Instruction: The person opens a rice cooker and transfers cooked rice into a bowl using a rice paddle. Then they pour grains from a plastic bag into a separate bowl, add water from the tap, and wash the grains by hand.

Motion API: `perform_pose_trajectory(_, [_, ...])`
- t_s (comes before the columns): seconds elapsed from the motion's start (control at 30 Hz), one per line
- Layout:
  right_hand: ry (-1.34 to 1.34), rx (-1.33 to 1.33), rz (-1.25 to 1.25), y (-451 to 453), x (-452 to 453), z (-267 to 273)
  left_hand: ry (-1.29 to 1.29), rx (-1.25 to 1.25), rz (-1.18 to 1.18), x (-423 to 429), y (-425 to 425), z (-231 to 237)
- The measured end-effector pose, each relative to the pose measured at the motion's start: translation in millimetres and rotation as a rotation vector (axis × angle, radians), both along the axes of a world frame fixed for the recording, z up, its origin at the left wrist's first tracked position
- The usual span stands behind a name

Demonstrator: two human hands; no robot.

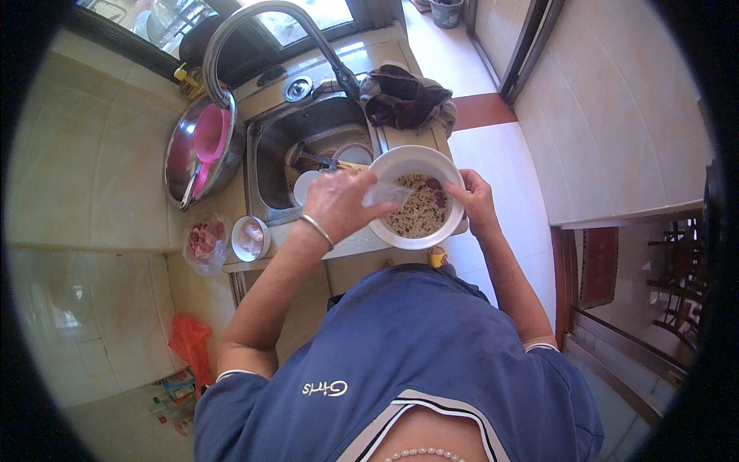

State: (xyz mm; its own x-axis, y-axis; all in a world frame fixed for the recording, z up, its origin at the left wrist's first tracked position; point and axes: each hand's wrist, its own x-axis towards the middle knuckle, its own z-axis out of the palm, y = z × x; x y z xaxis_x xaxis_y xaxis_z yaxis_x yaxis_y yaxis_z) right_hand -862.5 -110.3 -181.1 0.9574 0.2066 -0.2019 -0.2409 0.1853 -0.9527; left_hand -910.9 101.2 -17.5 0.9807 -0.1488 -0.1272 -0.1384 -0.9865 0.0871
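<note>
A white bowl (385, 229) is held in front of me, over the right front corner of the counter. Mixed grains (417, 209) cover its bottom, with a few dark red pieces like dried dates (434, 190) among them. My right hand (478, 202) grips the bowl's right rim, thumb on top. Over the left rim, my left hand (340, 203), with a bangle at the wrist, has a crumpled piece of clear plastic (385, 195), perhaps a small bag, between thumb and fingers. The plastic is blurred and partly hides the grains.
Behind the bowl, a steel sink (271, 124) contains dishes and utensils under a curved faucet (271, 7). Dark cloths (407, 95) lie at its right. On the left are a metal basin (176, 156) with a pink strainer (211, 136), bagged raw meat (206, 238) and a small white bowl (242, 254).
</note>
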Motion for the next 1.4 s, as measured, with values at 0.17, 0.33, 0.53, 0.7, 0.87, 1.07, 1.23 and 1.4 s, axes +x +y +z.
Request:
perform_pose_trajectory(0.17, [-0.043,-0.018,-0.004,-2,-1,-5,-0.063,-0.177,0.028,-3,6,-7])
perform_pose_trajectory(0.33, [-0.013,-0.025,-0.010,-4,-6,-7,-0.098,-0.121,0.000,-10,-3,-11])
perform_pose_trajectory(0.53, [-0.028,-0.041,-0.006,-9,-9,-10,-0.165,-0.196,0.008,-15,-1,-17])
perform_pose_trajectory(0.7, [-0.005,-0.026,-0.014,-9,-14,-12,-0.025,-0.367,0.061,-19,5,-24])
perform_pose_trajectory(0.87, [-0.017,-0.035,-0.011,-12,-15,-15,-0.123,-0.229,-0.054,-33,8,-34])
perform_pose_trajectory(1.07, [-0.020,-0.062,-0.003,-15,-18,-19,0.093,-0.872,0.268,-41,40,-36])
perform_pose_trajectory(1.23, [-0.018,-0.049,0.009,-19,-22,-20,0.309,-1.614,0.102,-57,57,-46])
perform_pose_trajectory(1.4, [-0.043,-0.040,0.012,-19,-24,-24,0.326,-1.933,-0.005,-72,56,-61])
